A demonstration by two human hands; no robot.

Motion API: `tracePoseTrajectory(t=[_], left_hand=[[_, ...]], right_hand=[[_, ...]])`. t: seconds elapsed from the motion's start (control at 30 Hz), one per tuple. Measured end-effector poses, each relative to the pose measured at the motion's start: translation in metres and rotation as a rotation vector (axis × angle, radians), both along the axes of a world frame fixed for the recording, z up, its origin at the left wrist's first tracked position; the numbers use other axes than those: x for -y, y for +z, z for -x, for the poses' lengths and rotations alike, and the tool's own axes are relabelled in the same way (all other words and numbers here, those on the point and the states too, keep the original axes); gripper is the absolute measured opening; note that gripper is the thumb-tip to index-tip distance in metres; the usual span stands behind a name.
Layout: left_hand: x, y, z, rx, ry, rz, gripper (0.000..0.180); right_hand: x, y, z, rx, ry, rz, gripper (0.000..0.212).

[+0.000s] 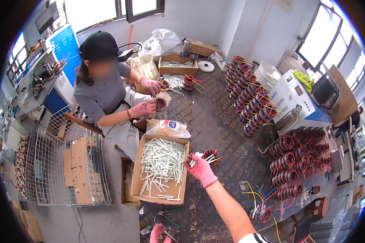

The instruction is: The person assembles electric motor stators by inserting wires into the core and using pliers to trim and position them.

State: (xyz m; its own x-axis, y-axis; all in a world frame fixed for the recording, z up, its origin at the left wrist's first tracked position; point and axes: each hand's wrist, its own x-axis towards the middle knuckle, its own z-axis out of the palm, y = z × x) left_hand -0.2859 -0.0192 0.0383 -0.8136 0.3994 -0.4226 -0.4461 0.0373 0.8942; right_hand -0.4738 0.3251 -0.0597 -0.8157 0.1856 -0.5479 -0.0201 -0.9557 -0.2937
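A: What lies nearest, this side of the cardboard box (172,188)?

B: Left hand (157,233), cut off by the lower edge, its grip impossible to tell; green-handled pliers (163,213) near it on the surface (223,190).

A: And right of the box?

B: Right hand (201,170), its grip narrow around white tubes (194,163); just beside it, a red-and-black wound ring (207,153).

A: Beyond the box?

B: A plastic bag (170,128), then a co-worker (99,95), pink-gloved hands (145,107) at another ring (163,107).

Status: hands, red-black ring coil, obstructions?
Right pink-gloved hand: gripping thin white tubes, beside coil. Left pink-gloved hand: cropped at lower edge. Possible snag: green-handled pliers near left hand.
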Motion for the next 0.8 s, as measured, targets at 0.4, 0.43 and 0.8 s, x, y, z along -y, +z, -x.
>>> tracePoseTrajectory(t=[0.4,0.43,0.8], left_hand=[[0.044,-0.028,-0.036,0.083,0.012,-0.003,0.069],[0.045,-0.035,-0.037,0.073,0.035,-0.066,0.070],[0.037,-0.002,-0.029,0.105,0.085,-0.016,0.054]], right_hand=[[-0.081,0.170,0.224,-0.128,-0.087,-0.503,0.095],[-0.082,0.163,0.223,-0.233,-0.043,-0.444,0.102],[0.019,0.077,-0.014,-0.259,0.374,-0.084,0.055]])
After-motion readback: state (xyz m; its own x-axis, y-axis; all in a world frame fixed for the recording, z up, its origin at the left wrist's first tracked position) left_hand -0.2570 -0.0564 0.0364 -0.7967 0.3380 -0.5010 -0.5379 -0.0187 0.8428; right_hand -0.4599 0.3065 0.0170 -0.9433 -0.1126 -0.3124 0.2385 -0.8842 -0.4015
